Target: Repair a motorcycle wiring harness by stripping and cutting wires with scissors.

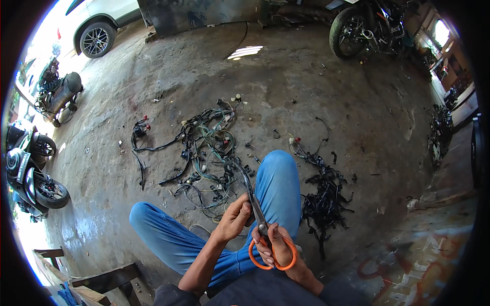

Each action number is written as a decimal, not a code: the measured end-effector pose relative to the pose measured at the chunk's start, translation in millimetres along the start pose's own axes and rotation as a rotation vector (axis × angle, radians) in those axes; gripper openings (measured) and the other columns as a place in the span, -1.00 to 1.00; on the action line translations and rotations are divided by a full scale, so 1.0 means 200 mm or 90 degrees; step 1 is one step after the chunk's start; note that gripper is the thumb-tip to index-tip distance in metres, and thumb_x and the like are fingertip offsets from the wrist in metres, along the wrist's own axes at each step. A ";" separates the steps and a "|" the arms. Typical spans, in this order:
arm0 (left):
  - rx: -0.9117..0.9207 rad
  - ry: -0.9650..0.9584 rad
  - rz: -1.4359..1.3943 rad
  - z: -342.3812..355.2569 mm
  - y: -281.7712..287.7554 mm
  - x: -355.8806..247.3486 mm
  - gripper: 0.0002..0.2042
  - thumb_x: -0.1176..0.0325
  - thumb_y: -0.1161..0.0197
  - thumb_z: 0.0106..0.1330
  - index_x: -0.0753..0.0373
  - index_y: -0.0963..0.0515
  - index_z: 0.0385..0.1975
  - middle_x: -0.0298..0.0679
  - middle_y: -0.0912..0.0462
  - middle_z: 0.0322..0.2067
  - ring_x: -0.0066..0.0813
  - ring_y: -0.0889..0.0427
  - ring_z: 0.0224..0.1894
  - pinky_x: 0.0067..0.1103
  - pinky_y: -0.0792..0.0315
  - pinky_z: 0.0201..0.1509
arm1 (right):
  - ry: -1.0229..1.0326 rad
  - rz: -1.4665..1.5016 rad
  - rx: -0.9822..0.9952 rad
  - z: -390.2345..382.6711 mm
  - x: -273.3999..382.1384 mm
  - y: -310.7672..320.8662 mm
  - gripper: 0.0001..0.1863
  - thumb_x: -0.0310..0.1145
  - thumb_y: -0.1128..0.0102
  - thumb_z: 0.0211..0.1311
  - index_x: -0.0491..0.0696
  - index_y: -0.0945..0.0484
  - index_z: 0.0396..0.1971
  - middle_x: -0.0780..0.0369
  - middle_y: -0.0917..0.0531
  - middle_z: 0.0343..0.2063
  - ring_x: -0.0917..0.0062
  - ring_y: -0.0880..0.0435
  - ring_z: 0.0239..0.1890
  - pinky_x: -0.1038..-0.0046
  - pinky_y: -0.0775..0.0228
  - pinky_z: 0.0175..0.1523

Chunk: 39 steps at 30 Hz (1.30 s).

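Observation:
My right hand (277,238) is closed on a pair of scissors (262,226) with orange handles and dark blades, pointing away from me. My left hand (235,218) pinches a dark taped cable of a wiring harness (245,178) beside the blades. The blades lie along this cable; whether they touch it I cannot tell. From there the harness spreads over the floor as a tangle of black, green and yellowish wires (212,137) with small connectors. Between my knees and the right side of the floor lies a heap of black tape scraps (326,199).
My jean-clad knees (278,178) flank the work. Parked motorcycles (38,178) stand at the left, another motorcycle (352,33) at the far right. A white car (97,38) is at the far left. A wooden bench (104,278) is near my lower left.

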<state>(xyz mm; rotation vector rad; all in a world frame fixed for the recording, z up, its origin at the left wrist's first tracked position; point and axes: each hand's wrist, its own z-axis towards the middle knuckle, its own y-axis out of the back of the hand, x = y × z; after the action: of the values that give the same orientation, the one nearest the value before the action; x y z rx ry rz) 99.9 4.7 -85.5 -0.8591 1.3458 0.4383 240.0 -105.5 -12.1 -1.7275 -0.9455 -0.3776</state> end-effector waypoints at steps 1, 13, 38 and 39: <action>0.011 0.007 0.014 -0.01 0.01 0.01 -0.56 -0.06 0.12 0.59 0.25 -0.46 -0.07 -0.49 -0.43 -0.50 -0.79 -0.30 -0.53 -0.72 -0.21 -0.48 | 0.000 0.000 -0.001 0.00 0.00 0.00 -0.32 0.33 0.08 0.40 -0.13 -0.44 -0.28 0.43 -0.31 -0.74 0.80 -0.25 -0.81 0.71 -0.15 -0.69; 0.083 0.066 -0.346 0.19 0.00 -0.13 -0.19 -0.06 -0.16 0.45 0.25 0.03 0.52 -0.23 -0.47 -0.07 -0.31 -0.61 -0.10 -0.41 -0.54 -0.01 | 0.032 -0.012 -0.011 0.03 -0.04 0.05 -0.29 0.39 0.08 0.34 -0.10 -0.43 -0.25 0.44 -0.29 -0.71 0.81 -0.25 -0.77 0.71 -0.16 -0.68; -0.143 0.040 -0.059 0.12 -0.17 0.04 -0.70 0.10 0.16 0.64 0.22 -0.36 -0.05 -0.41 -0.41 -0.41 -0.71 -0.39 -0.44 -0.73 -0.28 -0.44 | 0.098 -0.061 -0.132 0.01 -0.11 0.07 -0.39 0.22 0.02 0.45 -0.12 -0.49 -0.36 0.45 -0.28 -0.73 0.83 -0.22 -0.77 0.70 -0.09 -0.68; -0.098 0.050 -0.001 0.09 -0.16 0.06 -0.71 0.13 0.14 0.65 0.22 -0.37 -0.01 -0.42 -0.40 -0.36 -0.71 -0.38 -0.41 -0.72 -0.29 -0.40 | 0.098 -0.062 -0.132 0.01 -0.08 0.08 -0.39 0.22 0.02 0.45 -0.12 -0.49 -0.36 0.45 -0.28 -0.73 0.83 -0.22 -0.77 0.70 -0.09 -0.68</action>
<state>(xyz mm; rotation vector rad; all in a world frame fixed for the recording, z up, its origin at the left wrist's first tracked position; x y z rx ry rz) 136.7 -4.3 -89.1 -1.0133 1.3964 0.5161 241.5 -112.1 -33.8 -1.8131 -0.9045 -0.6835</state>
